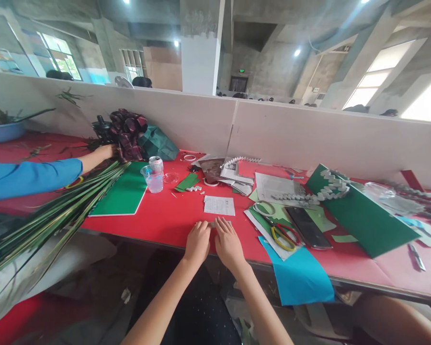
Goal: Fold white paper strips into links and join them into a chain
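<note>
While pressed flat under both sets of fingertips, small grey paper piece (pixel 212 224) on red table (pixel 172 215), at near edge. Left hand (pixel 197 242) and right hand (pixel 228 242) side by side, touching, palms down, fingers extended, gripping nothing. Just beyond fingertips: white printed slip (pixel 219 205). Right of right hand: yellow-handled scissors (pixel 283 235), black phone (pixel 308 227), blue paper sheet (pixel 300 278) overhanging edge. Left and beyond left hand: plastic cup (pixel 153 179), green board (pixel 124 191). Far left: co-worker's blue sleeve (pixel 28 177), long green leaves (pixel 53 215).
</note>
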{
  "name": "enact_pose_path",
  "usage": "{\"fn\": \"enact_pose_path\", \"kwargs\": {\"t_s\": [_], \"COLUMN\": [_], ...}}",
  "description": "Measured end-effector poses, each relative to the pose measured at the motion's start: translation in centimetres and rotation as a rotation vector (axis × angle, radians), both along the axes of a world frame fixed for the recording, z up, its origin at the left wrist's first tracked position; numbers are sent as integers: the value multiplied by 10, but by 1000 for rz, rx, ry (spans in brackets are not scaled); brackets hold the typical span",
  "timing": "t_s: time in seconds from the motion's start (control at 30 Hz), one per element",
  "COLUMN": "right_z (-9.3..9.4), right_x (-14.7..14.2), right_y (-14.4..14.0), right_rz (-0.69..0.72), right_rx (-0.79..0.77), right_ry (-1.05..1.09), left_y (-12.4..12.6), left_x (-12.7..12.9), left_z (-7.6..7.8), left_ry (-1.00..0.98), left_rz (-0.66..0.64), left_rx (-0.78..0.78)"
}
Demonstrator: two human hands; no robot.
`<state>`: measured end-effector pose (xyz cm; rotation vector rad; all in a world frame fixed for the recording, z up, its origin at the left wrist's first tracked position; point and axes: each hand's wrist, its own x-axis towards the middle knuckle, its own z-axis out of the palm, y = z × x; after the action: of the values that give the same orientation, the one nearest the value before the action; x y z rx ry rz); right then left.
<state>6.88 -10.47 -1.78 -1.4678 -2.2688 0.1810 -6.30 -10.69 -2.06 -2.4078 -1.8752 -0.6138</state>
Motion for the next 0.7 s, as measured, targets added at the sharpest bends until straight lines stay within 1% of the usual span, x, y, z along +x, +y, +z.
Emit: {"fn": "enact_pose_path", "kwargs": {"t_s": [0.1, 0.2, 0.33, 0.43, 0.53, 0.6, 0.7], "right_z": [-6, -7, -2, 2, 2, 0, -5], "right_x": [5, 8, 3, -3, -4, 2, 20], "right_y": [4, 4, 2, 1, 1, 2, 1], "right_rz": [25, 20, -11, -10, 4, -9, -106], "right_rx": [-43, -48, -40, -16, 7, 18, 33], "right_ry": [-72, -106, -108, -103, -112, -132, -166], "left_y": [-2, -4, -7, -9, -11, -13, -15], "left_x": [-2, -3, -4, -4, -7, -10, -16], "left_z": [-5, -6, -8, -11, -13, -15, -15], "left_ry": [-21, -38, -76, -113, -114, -95, -75], "left_rz": [-5, -14, -46, -85, -101, -98, -76], "left_rx": [-5, -30, -12, 29, 50, 69, 121]}}
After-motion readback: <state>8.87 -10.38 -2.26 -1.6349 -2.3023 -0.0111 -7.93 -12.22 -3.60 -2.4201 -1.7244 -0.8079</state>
